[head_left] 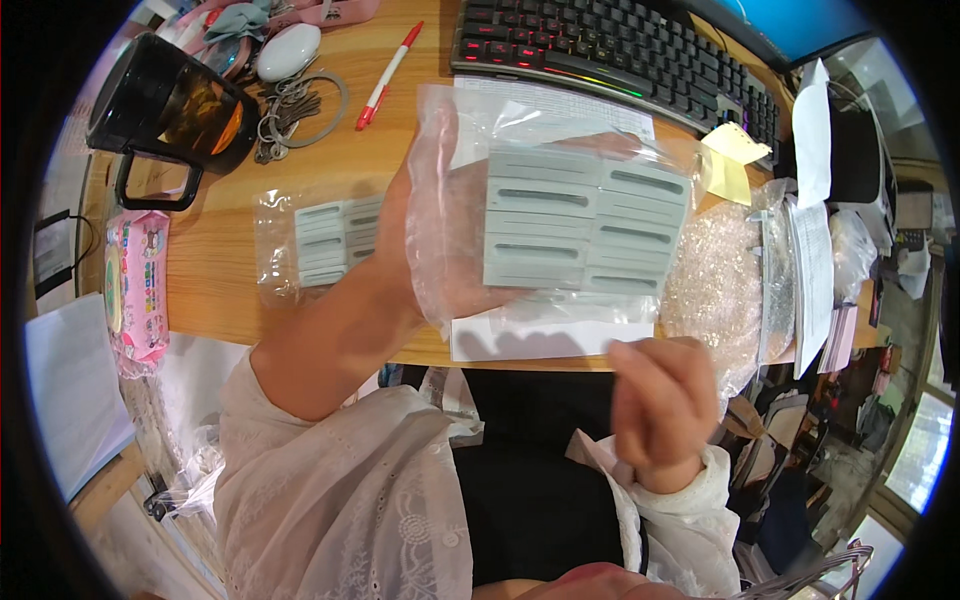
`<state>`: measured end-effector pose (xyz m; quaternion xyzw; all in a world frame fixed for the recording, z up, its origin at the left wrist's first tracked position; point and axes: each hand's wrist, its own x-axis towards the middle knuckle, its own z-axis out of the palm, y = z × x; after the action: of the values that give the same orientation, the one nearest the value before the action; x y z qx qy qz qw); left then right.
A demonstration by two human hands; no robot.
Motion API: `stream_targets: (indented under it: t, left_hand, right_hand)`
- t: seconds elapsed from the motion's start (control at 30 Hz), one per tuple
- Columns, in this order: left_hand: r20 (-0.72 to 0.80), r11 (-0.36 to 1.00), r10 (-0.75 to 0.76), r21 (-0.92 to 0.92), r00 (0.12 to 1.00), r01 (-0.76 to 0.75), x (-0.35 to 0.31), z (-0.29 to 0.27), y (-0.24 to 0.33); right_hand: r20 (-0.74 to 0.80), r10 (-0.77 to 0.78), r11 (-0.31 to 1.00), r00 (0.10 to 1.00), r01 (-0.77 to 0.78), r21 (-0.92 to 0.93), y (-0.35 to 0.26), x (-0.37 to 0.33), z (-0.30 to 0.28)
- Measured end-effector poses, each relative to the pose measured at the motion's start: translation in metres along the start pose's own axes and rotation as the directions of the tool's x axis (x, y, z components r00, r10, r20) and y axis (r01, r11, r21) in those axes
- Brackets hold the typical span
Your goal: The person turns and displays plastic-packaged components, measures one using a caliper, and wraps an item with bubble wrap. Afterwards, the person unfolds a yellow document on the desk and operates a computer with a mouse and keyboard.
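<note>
My left hand (462,215) holds up a clear plastic bag (432,265) over the desk's front part. Inside it lie pale grey-green rectangular pieces (537,222) with dark slots, packed in two columns. The hand is behind the bag, seen partly through the film, with fingertips showing near its top edge. Below and to the right, my right hand (662,405) hovers apart from the bag at the desk edge. Its fingers are curled in and slightly blurred; whether they pinch anything is hidden. A second clear bag (275,245) of similar slotted pieces lies left, partly covered by my left forearm.
Paper sheets (520,342) lie under the held bag. A keyboard (600,55) stands behind, with a red-and-white pen (390,75), keys (290,110) and a dark mug (190,110) to its left. Yellow sticky notes (730,165) and a bulky clear bag (715,270) are right. Pink wipes (140,285) sit left.
</note>
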<state>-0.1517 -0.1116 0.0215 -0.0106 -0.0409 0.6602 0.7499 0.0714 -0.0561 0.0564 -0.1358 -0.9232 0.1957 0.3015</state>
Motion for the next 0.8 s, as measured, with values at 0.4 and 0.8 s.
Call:
stream_targets:
  t: [0.4,0.8]
  left_hand:
    - [0.199,-0.138,0.433,0.978,0.879,-0.154,-0.003,-0.006,-0.001]
    - [0.511,-0.678,0.371,0.72,0.775,-0.149,0.002,-0.011,0.01]
  right_hand:
    - [-0.272,0.739,0.432,0.616,-0.744,-0.51,0.197,-0.091,-0.125]
    - [-0.189,0.748,0.445,0.636,-0.693,-0.567,0.202,-0.081,-0.12]
